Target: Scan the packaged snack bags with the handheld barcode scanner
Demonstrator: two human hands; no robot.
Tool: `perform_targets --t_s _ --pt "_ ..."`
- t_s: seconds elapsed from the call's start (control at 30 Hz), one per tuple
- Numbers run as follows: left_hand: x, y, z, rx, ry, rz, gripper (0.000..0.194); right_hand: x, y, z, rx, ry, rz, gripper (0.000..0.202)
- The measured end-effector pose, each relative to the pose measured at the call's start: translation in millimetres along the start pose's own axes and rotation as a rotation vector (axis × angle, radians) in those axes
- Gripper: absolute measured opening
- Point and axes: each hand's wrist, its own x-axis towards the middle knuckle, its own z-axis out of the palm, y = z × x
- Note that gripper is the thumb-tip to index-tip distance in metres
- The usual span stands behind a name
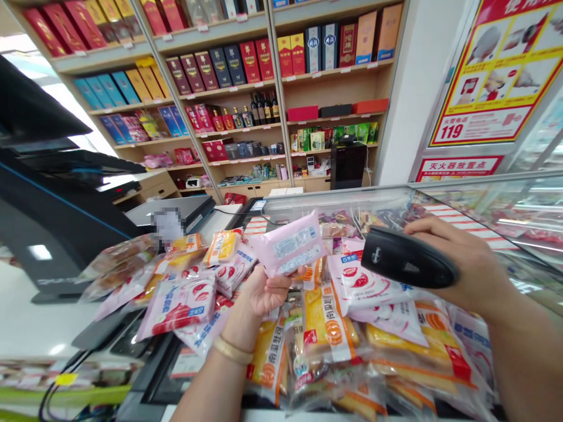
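The orange-and-white plastic bread packets (329,322) heaped below the left hand (267,294) could be sent sliding if nudged by the black plastic scanner (407,261), gripped in the right hand (472,264). A pale-pink plastic packet (290,243), creased, its printed panel showing, is pinched at its lower edge in the left hand.

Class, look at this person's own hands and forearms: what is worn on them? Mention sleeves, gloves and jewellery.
The left hand has a pale yellowish, rounded, band-like bracelet at its wrist. The right hand shows no jewellery. Neither wears a glove, and no sleeve shows on either forearm.
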Motion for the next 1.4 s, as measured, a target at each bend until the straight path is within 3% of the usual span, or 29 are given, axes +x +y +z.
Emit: perform_targets --t_s 0.33,0.53,0.73,0.97,1.07,1.23,1.3,1.4 --pt "2 -2 4.6 0.037 -0.050 -0.064 0.032 -8 4 7 0.001 -0.081 0.047 0.011" --pt "3 -5 8.6 0.188 0.076 -0.003 0.040 -6 3 3 0.051 -0.047 0.068 0.013" --pt "22 -21 11.7 0.595 0.314 0.495 0.063 -16 20 0 0.000 0.126 0.185 0.021" --pt "45 -31 13.5 1.619 0.525 0.710 0.054 -32 43 14 -0.114 0.265 0.173 0.018" --pt "28 -20 10.1 1.894 0.655 0.667 0.062 -31 44 15 -0.107 0.276 0.200 0.020" --pt "-15 -2 -21.1 1.983 0.802 0.529 0.064 -33 46 13 -0.129 0.281 0.187 0.020" --pt "-18 -7 -33.3 1.975 0.831 0.492 0.064 -36 48 16 -0.134 0.300 0.187 0.020" --pt "-1 -24 -36.5 1.981 0.923 0.416 0.063 -39 55 26 -0.115 0.360 0.262 0.023"
